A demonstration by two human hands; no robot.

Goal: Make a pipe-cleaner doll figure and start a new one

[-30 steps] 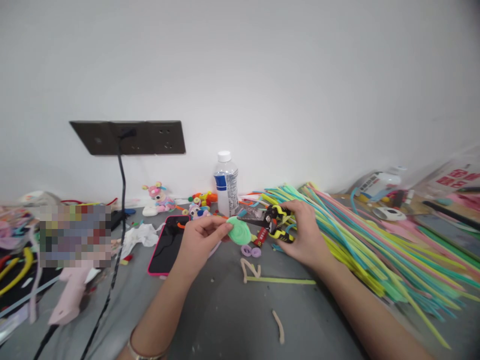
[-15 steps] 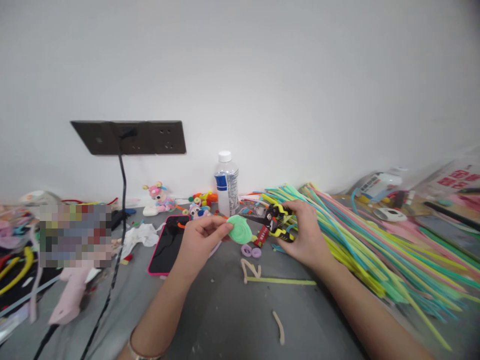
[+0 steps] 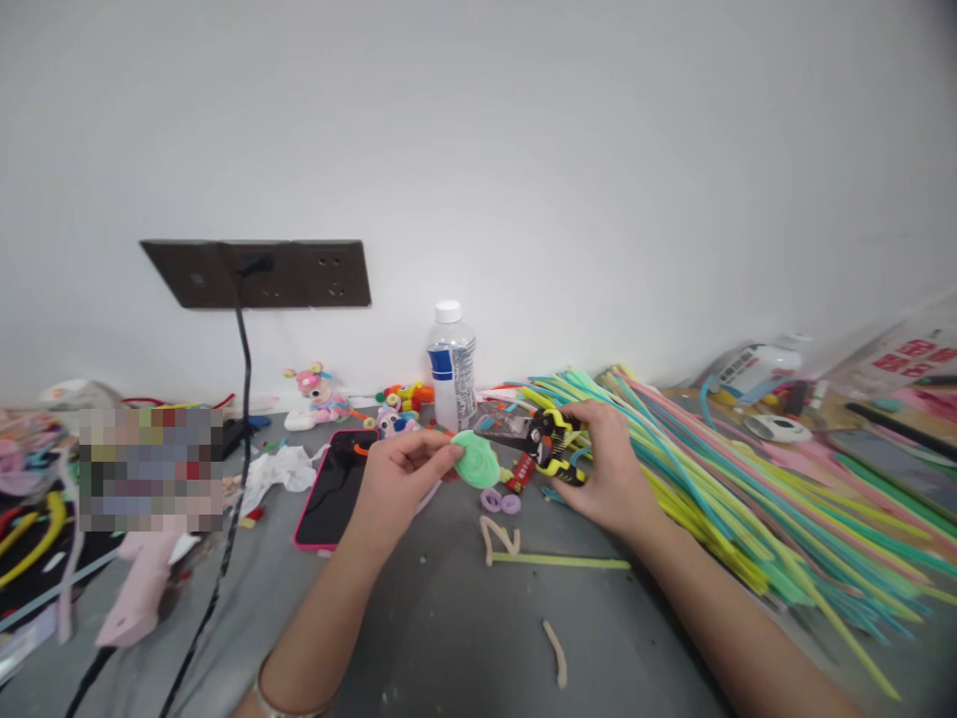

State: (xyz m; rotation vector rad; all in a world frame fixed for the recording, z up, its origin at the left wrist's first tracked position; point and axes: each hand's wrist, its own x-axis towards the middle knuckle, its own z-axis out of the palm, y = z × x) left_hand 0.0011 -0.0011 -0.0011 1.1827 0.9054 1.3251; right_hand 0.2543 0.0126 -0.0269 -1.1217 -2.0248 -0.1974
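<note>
Green coiled disc is up off the grey tabletop, near mid-view from where I stand, flat face toward the person; clock directions below run from it. Left hand at 8 o'clock: thumb and fingers pinched together on the disc's left edge, other fingers curled in. Right hand at 3 o'clock: half-curled round yellow-and-black pliers, the handles spread apart, nose pointing at the disc's upper edge; can't tell if tip touches.

Just beside, 5 o'clock: two purple rings side by side. Further down that way, bent beige pipe cleaner, its lower end by a straight yellow-green pipe cleaner, then short beige piece lying alone. Red packet at 3 o'clock, below the pliers. Big pile of coloured pipe cleaners, 3 to 4 o'clock, past the right hand.

Clear bottle, white cap, upright at 11 o'clock by the wall. Pink-edged phone or tablet at 9, partly behind left hand. Pink bead-eyed figure at 10. Pink glue gun at 8, well apart.
</note>
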